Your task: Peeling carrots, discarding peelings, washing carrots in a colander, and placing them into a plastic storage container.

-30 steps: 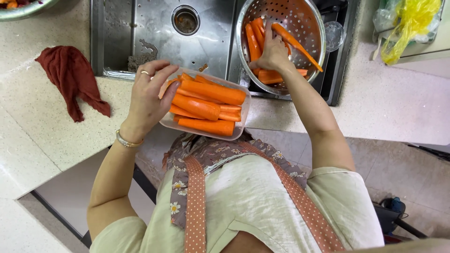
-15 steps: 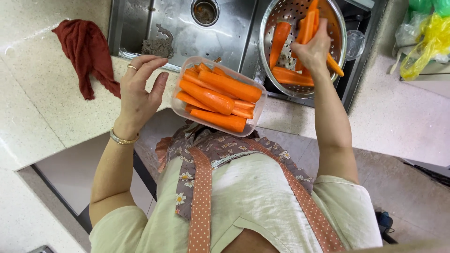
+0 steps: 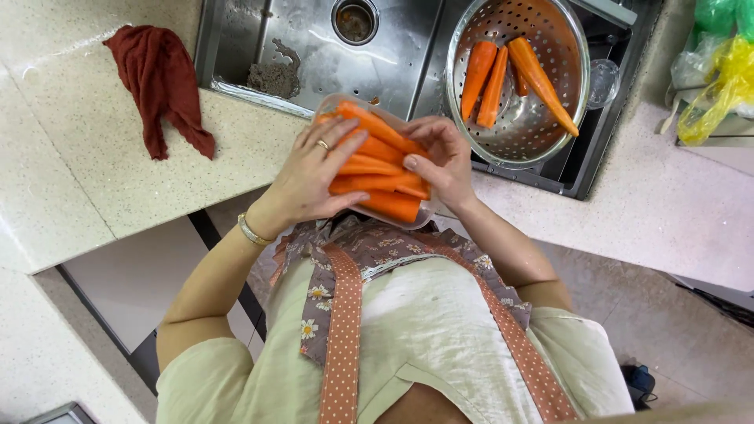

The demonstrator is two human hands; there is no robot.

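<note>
Both hands are together over one clear plastic tray [image 3: 424, 213] of peeled carrots [image 3: 377, 169], held at the near edge of the tabletop [image 3: 259, 137], just in front of the sink [image 3: 314, 47]. The left hand [image 3: 322, 177] lies flat across the pile, fingers spread over the carrots; one ring and one bracelet show on it. The right hand [image 3: 444, 161] is clamped on the right side of the pile, thumb pressing the top carrot. About five carrots are countable in the tray; more may lie hidden under the hands.

One metal colander [image 3: 565, 102] sits in the right basin. It holds three full carrots [image 3: 491, 82] and one short piece behind them.

One dark red cloth [image 3: 161, 82] lies crumpled on the tabletop, far left, well apart from the tray. One clear glass [image 3: 603, 81] stands just right of the colander. Yellow and green plastic bags [image 3: 719, 86] lie at the far right.
</note>
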